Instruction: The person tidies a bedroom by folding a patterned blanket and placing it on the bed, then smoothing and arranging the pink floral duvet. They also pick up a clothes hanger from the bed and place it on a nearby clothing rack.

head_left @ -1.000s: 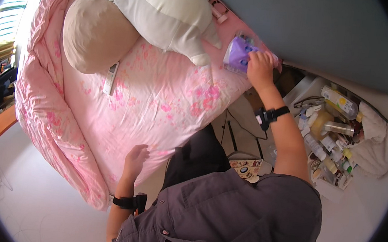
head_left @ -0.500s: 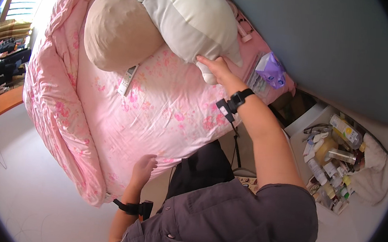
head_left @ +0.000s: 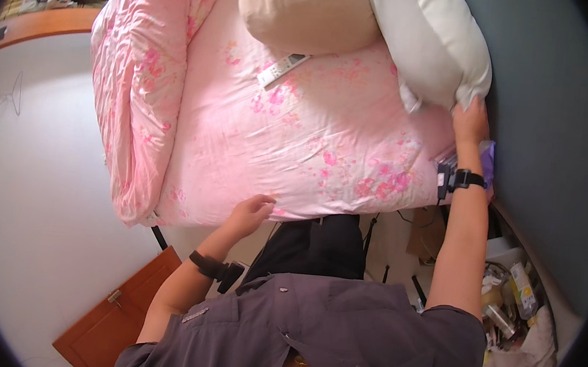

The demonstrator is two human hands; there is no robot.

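My right hand [head_left: 470,123] is closed around a small corner nub of a big white plush pillow [head_left: 443,46] at the far right of the bed. A second short nub sticks out of the pillow's near end, left of that hand. Over the bed's front edge, my left hand [head_left: 251,215] holds nothing, its fingers loosely apart. Against the white pillow leans a rounded beige cushion [head_left: 307,11]. A white remote control [head_left: 282,70] lies on the pink flowered bed sheet [head_left: 268,160], just in front of the cushion.
A bunched pink quilt [head_left: 139,98] runs along the bed's left side. The grey wall [head_left: 546,137] borders the right, with a purple package [head_left: 487,159] beside my right forearm. Bottles and a towel [head_left: 521,361] fill a bin at lower right. An orange-brown cabinet door [head_left: 115,315] stands at lower left.
My right hand has moved right toward the wall, shifting the white pillow's near end with it. The view has turned, so the bed sits differently. My left hand remains by the bed's front edge.
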